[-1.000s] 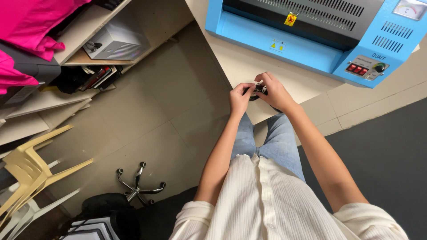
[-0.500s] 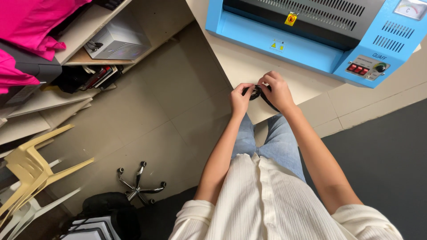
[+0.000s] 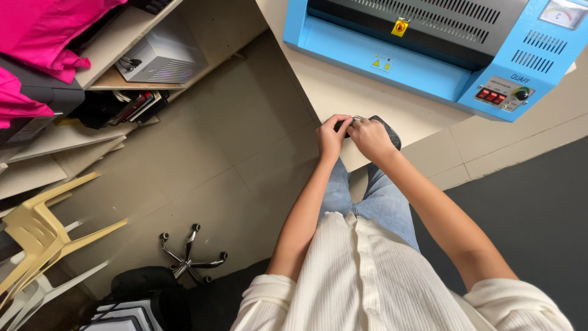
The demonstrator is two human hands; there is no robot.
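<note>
Head view, looking down. Both hands meet at the near edge of the pale beige desk (image 3: 343, 92), pinched around a small dark object with a thin metallic wire part (image 3: 354, 119); its exact kind is too small to tell. The left hand (image 3: 332, 136) closes thumb and forefinger on the object's left end. The right hand (image 3: 369, 138) grips its right end, fingers curled over it. A flat, dark, oval pad-like thing (image 3: 388, 129) lies on the desk partly under the right hand; whether it joins the held object cannot be told.

The held object lies directly between the two hands, its long axis roughly left to right, parallel to the desk edge. Neither hand is nearer: both touch it. It sits just above the desk's front edge, over the knees in blue denim jeans (image 3: 380, 199).

Beyond the hands, well apart, stands a large blue and grey roller machine with red switches and a dial (image 3: 429, 49). On the tiled floor (image 3: 233, 141) to the left stands the star-shaped metal base of a swivel chair (image 3: 190, 254).
</note>
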